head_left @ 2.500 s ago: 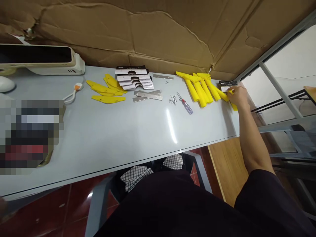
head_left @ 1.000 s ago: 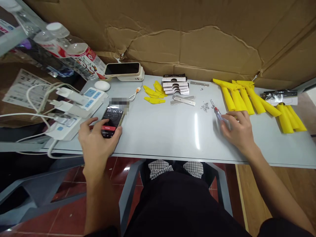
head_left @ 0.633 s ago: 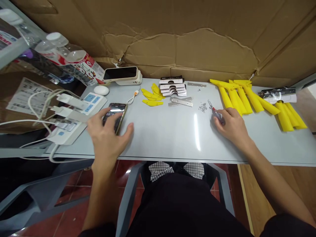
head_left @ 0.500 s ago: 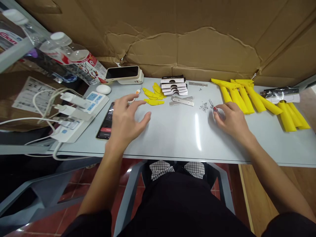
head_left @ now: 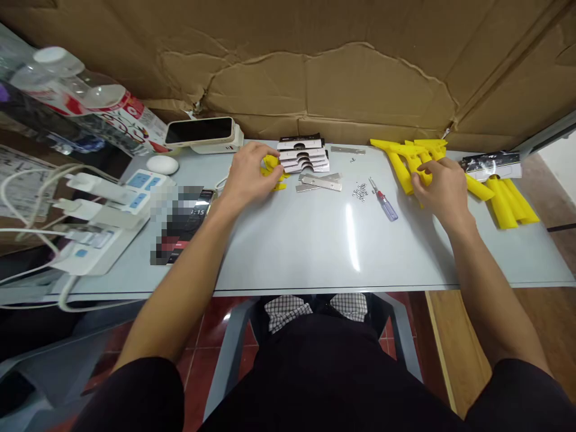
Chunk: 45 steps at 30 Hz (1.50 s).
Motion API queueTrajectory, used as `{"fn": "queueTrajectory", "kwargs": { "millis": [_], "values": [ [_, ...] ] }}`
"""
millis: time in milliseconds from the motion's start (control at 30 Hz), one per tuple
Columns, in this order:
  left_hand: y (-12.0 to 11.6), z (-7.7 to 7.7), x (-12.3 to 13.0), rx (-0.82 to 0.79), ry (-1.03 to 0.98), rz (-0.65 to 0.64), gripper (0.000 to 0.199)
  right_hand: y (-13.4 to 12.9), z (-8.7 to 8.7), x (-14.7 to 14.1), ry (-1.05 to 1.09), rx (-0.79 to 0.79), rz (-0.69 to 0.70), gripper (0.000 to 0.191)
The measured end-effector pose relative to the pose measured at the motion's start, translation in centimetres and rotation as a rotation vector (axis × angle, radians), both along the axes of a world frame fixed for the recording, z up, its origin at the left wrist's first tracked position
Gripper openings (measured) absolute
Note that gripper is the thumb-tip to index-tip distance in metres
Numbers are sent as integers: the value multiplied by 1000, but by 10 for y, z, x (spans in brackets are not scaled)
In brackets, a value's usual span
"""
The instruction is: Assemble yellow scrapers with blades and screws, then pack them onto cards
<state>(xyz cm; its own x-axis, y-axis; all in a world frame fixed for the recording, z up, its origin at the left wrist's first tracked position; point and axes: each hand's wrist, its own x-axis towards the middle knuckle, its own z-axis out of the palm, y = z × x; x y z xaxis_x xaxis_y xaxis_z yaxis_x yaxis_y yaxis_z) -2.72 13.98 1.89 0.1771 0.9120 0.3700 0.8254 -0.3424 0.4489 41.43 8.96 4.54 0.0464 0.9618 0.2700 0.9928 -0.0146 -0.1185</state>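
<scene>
Your left hand (head_left: 248,175) lies over the flat yellow plates (head_left: 271,162) at centre left of the frame, fingers curled down onto them; whether it has one pinched cannot be told. Your right hand (head_left: 440,182) sits on the row of yellow handles (head_left: 400,157) at upper right, fingers bent around one of them, touching it and apparently gripping it.

Between your hands, on the grey counter (head_left: 315,240): a stack of white-and-black cards (head_left: 302,156) just right of the plates, flat metal blades (head_left: 320,181) just below the stack, a single blade (head_left: 347,150) further up, a small heap of screws (head_left: 360,191), and a screwdriver (head_left: 384,200) with a clear handle lying beside the screws, untouched.

A second group of yellow handles (head_left: 510,201) lies at far right, below a black-and-white packet (head_left: 492,163). At left stand a phone on a white stand (head_left: 200,132), a power strip (head_left: 99,222) with plugs, and a blurred phone (head_left: 180,222). Cardboard (head_left: 315,66) backs the counter.
</scene>
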Motion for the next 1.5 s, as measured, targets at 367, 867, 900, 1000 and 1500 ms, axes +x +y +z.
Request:
{"fn": "queueTrajectory", "kwargs": {
  "millis": [367, 867, 900, 1000, 1500],
  "values": [
    [2, -6, -6, -41, -35, -12, 23, 8, 8, -6, -155, -133, -180, 49],
    [-12, 0, 3, 170, -324, -1, 13, -67, 26, -108, 298, -110, 210, 62],
    [-14, -1, 7, 191, -329, -4, 13, -76, 20, -121, 343, -177, 268, 61],
    [-15, -6, 13, 211, -360, -14, 16, -91, 3, -154, 339, -318, 392, 57],
    [28, -46, -17, 66, -751, 286, 39, -65, -15, -95, 90, 36, 178, 42]
  ]
}}
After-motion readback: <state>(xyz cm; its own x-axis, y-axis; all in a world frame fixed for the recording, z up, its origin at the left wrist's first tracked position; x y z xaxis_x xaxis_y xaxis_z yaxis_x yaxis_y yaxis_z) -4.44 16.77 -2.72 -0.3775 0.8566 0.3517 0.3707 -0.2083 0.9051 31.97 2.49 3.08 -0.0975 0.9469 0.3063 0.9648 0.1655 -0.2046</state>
